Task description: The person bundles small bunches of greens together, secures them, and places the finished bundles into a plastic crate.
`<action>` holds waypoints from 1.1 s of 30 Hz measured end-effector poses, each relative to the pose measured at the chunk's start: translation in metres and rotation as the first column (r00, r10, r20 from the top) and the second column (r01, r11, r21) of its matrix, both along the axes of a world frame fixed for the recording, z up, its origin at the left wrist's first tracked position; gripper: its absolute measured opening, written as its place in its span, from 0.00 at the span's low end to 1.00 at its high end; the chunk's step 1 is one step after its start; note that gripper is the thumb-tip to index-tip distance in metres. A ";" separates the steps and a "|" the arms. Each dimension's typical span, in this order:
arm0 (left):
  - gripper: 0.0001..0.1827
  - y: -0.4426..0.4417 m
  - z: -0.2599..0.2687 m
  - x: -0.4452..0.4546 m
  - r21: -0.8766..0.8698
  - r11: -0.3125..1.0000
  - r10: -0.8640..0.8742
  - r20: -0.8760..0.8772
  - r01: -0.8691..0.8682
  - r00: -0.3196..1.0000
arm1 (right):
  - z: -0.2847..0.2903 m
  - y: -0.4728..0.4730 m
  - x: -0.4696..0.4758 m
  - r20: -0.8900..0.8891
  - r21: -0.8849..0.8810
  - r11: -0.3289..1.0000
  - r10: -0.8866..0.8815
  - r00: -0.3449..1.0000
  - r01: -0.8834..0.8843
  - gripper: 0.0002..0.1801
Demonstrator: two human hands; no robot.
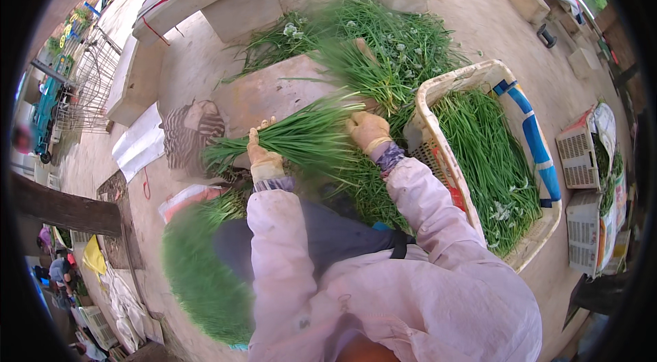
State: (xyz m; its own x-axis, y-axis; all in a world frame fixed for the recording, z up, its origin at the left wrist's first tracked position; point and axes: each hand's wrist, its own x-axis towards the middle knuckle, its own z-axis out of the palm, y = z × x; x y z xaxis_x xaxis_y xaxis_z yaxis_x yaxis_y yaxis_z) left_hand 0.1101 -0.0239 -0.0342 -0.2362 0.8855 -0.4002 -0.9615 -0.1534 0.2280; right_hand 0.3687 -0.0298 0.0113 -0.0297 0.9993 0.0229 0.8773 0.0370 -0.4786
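My left hand (263, 156), in a thin pale glove, is closed around a bunch of long green garlic chives (308, 136). The bunch lies sideways above a low board (277, 87), its pale cut ends fanning out to the right. Close to those ends is my right hand (370, 132), also gloved, with its fingers curled; whether stalks are pinched in it is hidden. Beyond the hands, a large heap of chives with white flower heads (400, 44) spreads over the board's far edge and the floor. More loose chives (377, 192) lie below my right wrist.
To the right stands a plastic crate (423, 100) full of chives. A blurred chive pile (205, 269) sits by my left leg. Striped cloth (192, 128) lies at the board's left. Concrete benches (241, 8) stand ahead; more crates (582, 231) line the far right. Another person (61, 275) is at far left.
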 end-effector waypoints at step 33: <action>0.17 0.000 -0.006 -0.013 -0.020 0.999 -0.033 -0.081 0.032 0.996 | -0.055 -0.025 0.024 -0.894 -0.284 0.870 -0.090 0.438 -0.402 0.18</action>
State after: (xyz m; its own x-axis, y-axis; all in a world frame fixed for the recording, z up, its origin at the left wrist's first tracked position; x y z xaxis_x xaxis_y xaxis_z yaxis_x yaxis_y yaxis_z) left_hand 0.0976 -0.0241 -0.0403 -0.2398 0.8857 -0.3975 -0.9440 -0.1171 0.3086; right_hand 0.3926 -0.0544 -0.0439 -0.3964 0.8835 -0.2497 -0.0153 -0.2783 -0.9604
